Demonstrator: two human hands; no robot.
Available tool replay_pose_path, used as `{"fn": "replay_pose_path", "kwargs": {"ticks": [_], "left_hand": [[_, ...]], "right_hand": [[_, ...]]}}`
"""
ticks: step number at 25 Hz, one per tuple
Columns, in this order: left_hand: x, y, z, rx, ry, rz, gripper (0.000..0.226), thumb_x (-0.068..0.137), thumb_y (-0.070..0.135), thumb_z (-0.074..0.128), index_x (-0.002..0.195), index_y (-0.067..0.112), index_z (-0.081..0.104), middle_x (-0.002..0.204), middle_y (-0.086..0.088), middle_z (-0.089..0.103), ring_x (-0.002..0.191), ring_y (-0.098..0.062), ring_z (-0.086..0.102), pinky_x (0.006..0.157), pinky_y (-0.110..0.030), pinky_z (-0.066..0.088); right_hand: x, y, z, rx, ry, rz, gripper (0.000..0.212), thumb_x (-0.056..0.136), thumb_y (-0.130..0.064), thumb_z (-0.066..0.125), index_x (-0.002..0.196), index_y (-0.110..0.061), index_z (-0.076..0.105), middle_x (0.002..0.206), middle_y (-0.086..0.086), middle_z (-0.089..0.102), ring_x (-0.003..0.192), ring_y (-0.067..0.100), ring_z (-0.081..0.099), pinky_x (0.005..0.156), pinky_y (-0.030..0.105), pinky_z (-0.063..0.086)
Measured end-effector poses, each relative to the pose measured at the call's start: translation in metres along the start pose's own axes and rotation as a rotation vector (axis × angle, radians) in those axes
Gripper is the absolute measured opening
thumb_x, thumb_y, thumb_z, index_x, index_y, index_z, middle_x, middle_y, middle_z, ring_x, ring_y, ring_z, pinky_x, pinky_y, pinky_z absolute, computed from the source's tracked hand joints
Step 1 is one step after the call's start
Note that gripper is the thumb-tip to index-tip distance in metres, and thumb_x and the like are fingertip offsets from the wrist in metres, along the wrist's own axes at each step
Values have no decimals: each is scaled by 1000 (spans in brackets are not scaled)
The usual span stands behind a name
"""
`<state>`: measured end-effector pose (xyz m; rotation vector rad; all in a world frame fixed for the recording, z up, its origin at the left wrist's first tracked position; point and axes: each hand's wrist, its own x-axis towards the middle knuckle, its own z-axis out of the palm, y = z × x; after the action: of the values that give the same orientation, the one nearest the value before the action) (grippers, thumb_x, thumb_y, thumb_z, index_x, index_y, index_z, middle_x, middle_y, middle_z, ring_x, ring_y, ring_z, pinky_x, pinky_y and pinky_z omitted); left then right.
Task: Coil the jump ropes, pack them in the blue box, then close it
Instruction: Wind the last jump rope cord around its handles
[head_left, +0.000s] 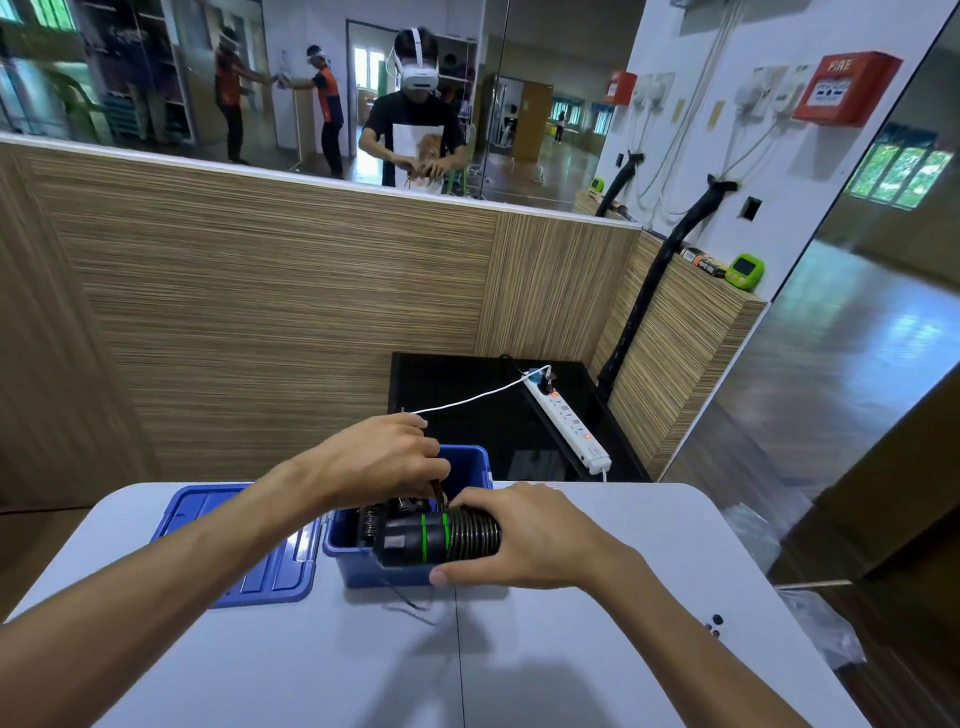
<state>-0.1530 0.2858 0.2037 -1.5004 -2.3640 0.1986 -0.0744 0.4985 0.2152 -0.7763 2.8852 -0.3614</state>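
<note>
Head view, looking down past two bare forearms onto a pale grey bench. Nearest, right hand wrapped around a coiled jump rope: fingers curled over the top, thumb under the near side. Bundle seen as tight black glossy coils, with thick black handles banded by thin bright-green rings at its left end, held level just above the near rim of the blue box. Thin dark cord trailing from the bundle down onto the bench in front of the box. Left hand reached over the open box, fingertips bent and pinched on a dark brownish piece of rope at the box mouth. More dark rope and a metal spring shape lying inside the box, details hard to make out. Blue lid lying flat on the bench, touching the box's left side. Beyond, a black surface carrying a white power strip with a white cable. Farther back, a wood-grain wall and a mirror above it.
</note>
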Motion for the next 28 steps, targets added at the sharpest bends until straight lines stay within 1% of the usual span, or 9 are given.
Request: {"fn": "replay_pose_path", "kwargs": {"ticks": [1, 3, 5, 8, 11, 15, 18, 25, 28], "left_hand": [[3, 3, -7, 39, -47, 10, 19, 89, 36, 60, 76, 23, 55, 66, 6, 56, 56, -19, 56, 60, -30, 48], [5, 6, -19, 103, -93, -58, 21, 73, 26, 76, 70, 22, 56, 60, 6, 54, 48, -17, 55, 38, -26, 25], [8, 16, -26, 152, -112, -137, 25, 66, 20, 81, 66, 22, 57, 57, 6, 55, 44, -16, 56, 39, -25, 13], [14, 30, -34, 160, -137, -241, 13, 91, 31, 61, 82, 22, 61, 77, 3, 64, 66, -21, 67, 46, -30, 28], [13, 48, -35, 109, 31, -436, 22, 88, 40, 66, 76, 22, 60, 69, 3, 61, 55, -25, 64, 41, -29, 30], [7, 69, -25, -317, 168, -737, 14, 97, 37, 51, 104, 29, 60, 96, 11, 64, 83, -16, 63, 59, -30, 40], [-1, 74, -13, -679, 367, -850, 8, 91, 26, 65, 98, 29, 67, 87, 15, 69, 78, -4, 65, 66, -28, 54], [3, 92, -7, -953, 481, -917, 9, 91, 12, 63, 91, 21, 60, 67, 8, 61, 55, 0, 55, 50, -12, 41], [8, 96, -8, -1280, 495, -1012, 6, 96, 16, 57, 97, 20, 53, 64, 3, 55, 47, -3, 45, 45, -18, 37]], "right_hand": [[1, -1, 2, -47, -8, 8, 54, 74, -78, 63, 106, -34, 58, 87, -13, 62, 85, 14, 59, 68, 32, 44], [5, -3, 5, -131, 5, 9, 52, 77, -75, 61, 102, -29, 56, 92, -8, 64, 86, 18, 60, 66, 34, 42], [11, -3, 9, -172, 33, 29, 53, 79, -74, 58, 102, -26, 54, 94, -5, 66, 84, 21, 61, 64, 34, 39], [18, 3, 14, -179, 70, 80, 51, 82, -68, 57, 111, -26, 54, 95, -3, 68, 82, 24, 64, 63, 33, 39], [22, 11, 13, -179, 124, 128, 56, 84, -62, 56, 131, -34, 47, 100, -3, 68, 86, 25, 65, 65, 34, 44], [23, 21, 10, -169, 206, 137, 67, 82, -63, 55, 142, -41, 35, 106, -4, 66, 89, 23, 64, 71, 37, 51], [23, 22, 10, -167, 243, 151, 67, 82, -65, 55, 142, -43, 35, 110, -3, 65, 91, 25, 64, 68, 34, 47], [25, 20, 15, -143, 330, 192, 66, 82, -72, 53, 140, -44, 40, 108, -5, 63, 90, 23, 66, 69, 32, 47], [30, 21, 16, -152, 391, 209, 68, 81, -75, 52, 140, -43, 40, 106, -6, 63, 90, 23, 66, 68, 32, 47]]}}
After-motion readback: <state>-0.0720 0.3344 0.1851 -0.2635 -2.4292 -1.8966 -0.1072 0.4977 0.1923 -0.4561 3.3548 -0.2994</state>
